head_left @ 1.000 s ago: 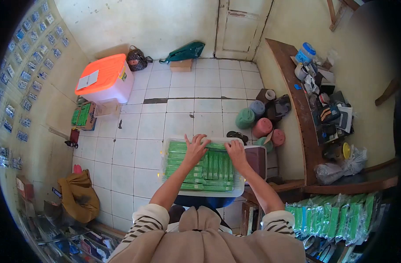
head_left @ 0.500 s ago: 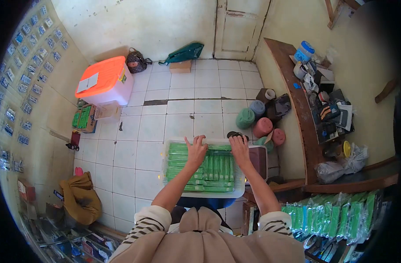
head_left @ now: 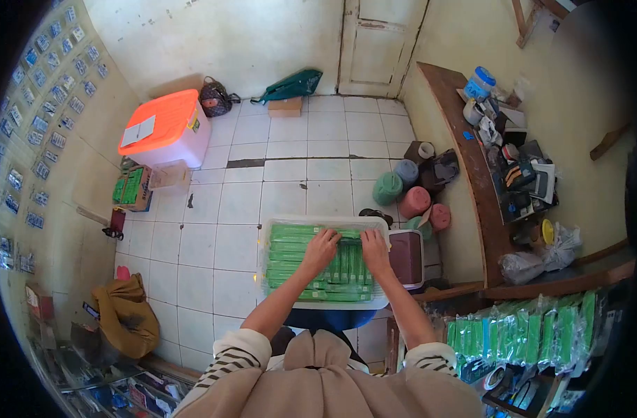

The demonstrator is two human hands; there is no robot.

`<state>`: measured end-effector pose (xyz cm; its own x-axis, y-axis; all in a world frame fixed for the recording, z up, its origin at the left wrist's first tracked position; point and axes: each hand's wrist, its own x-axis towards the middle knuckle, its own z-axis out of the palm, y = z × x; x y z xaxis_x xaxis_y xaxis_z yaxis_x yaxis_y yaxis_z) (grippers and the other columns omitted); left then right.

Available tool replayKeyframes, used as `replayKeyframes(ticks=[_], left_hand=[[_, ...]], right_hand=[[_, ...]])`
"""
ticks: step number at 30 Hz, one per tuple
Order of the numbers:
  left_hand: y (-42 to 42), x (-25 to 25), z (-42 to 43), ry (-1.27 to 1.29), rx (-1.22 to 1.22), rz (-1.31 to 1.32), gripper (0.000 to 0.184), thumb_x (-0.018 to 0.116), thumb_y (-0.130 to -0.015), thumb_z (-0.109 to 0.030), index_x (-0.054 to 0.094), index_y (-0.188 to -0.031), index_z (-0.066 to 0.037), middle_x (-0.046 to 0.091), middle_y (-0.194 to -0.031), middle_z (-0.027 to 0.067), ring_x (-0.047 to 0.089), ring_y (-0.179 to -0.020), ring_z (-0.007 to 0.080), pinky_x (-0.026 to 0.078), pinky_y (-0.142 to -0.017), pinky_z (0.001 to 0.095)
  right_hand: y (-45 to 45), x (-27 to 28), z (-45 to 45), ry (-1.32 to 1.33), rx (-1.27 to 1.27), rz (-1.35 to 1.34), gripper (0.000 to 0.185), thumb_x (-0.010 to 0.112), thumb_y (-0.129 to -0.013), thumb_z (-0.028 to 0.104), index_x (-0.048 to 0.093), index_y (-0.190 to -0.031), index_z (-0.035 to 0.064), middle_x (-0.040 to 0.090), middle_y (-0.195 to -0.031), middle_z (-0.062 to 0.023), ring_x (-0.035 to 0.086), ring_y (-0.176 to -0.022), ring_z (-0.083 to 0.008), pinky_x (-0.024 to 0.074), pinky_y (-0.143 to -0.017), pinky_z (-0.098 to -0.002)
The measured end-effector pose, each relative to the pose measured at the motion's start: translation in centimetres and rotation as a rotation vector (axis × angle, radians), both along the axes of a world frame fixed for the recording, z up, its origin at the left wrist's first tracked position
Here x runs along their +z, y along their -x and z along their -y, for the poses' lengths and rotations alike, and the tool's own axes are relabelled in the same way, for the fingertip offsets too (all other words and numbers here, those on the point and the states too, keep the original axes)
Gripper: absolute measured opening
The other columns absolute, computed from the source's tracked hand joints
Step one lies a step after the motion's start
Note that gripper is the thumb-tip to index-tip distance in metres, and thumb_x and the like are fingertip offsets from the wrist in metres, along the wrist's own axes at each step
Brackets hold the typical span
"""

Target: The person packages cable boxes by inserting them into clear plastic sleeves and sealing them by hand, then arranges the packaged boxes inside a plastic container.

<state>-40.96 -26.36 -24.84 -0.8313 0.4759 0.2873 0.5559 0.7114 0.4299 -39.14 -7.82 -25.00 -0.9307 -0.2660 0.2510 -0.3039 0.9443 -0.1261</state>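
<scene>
A clear plastic bin (head_left: 264, 279) in front of me is packed with slim green boxes (head_left: 288, 256); some lie crosswise on the left, others run lengthwise on the right. Along the bin's far side, one green box (head_left: 349, 235) lies crosswise between my hands. My left hand (head_left: 322, 251) has its fingers curled at the left end of that box. At the other end, close to the bin's right rim, my right hand (head_left: 375, 251) grips with bent fingers. The fingertips are partly hidden.
A maroon-topped container (head_left: 406, 259) stands against the bin's right side. Beyond it are several thread cones (head_left: 415, 202) and a cluttered wooden counter (head_left: 465, 167). Bagged green boxes (head_left: 520, 338) fill the lower right. An orange-lidded tub (head_left: 167, 118) stands at the back left.
My left hand has lowered from spread fingers to the far-side box and moved slightly right. My right hand has come down from the rim, inward to the box's right end.
</scene>
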Motion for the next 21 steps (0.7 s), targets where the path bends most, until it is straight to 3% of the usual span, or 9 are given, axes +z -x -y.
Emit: replayKeyframes(ticks=[5,8,13,21], left_hand=[[-0.5,-0.1,0.3,0.024,-0.030,-0.027,0.036,0.060,-0.068,-0.007,0.056,-0.103,-0.007,0.051,-0.102,0.0084,0.050,-0.097,0.0259,0.046,-0.082,0.0342],[-1.2,0.9,0.5,-0.012,-0.040,0.019,0.037,0.059,-0.066,-0.008,0.055,-0.103,-0.006,0.052,-0.100,0.0089,0.049,-0.098,0.0259,0.042,-0.086,0.0369],[-3.5,1.9,1.8,-0.035,-0.109,-0.006,0.046,0.062,-0.070,-0.014,0.049,-0.114,-0.010,0.049,-0.109,0.0109,0.043,-0.107,0.0299,0.029,-0.097,0.0481],[-9.4,3.5,0.6,-0.269,-0.257,0.048,0.037,0.060,-0.073,-0.010,0.050,-0.108,-0.008,0.051,-0.104,0.0127,0.045,-0.102,0.0318,0.033,-0.092,0.0453]], right_hand=[[-1.3,0.4,0.6,0.072,-0.043,0.003,0.031,0.050,-0.072,0.003,0.052,-0.103,0.0019,0.050,-0.097,-0.0119,0.048,-0.099,-0.0285,0.0407,-0.087,-0.0369],[-3.2,1.0,1.0,0.110,-0.086,-0.031,0.033,0.050,-0.074,0.005,0.051,-0.107,0.0007,0.050,-0.108,-0.0150,0.047,-0.105,-0.0309,0.0374,-0.091,-0.0386],[-9.3,2.5,2.6,0.210,-0.212,-0.053,0.026,0.051,-0.074,0.005,0.056,-0.100,0.0024,0.050,-0.109,-0.0155,0.046,-0.106,-0.0317,0.0363,-0.092,-0.0402],[-21.8,6.9,5.9,0.380,-0.501,-0.207,0.017,0.059,-0.072,0.004,0.059,-0.088,0.0074,0.053,-0.102,-0.0098,0.048,-0.102,-0.0283,0.0398,-0.088,-0.0386]])
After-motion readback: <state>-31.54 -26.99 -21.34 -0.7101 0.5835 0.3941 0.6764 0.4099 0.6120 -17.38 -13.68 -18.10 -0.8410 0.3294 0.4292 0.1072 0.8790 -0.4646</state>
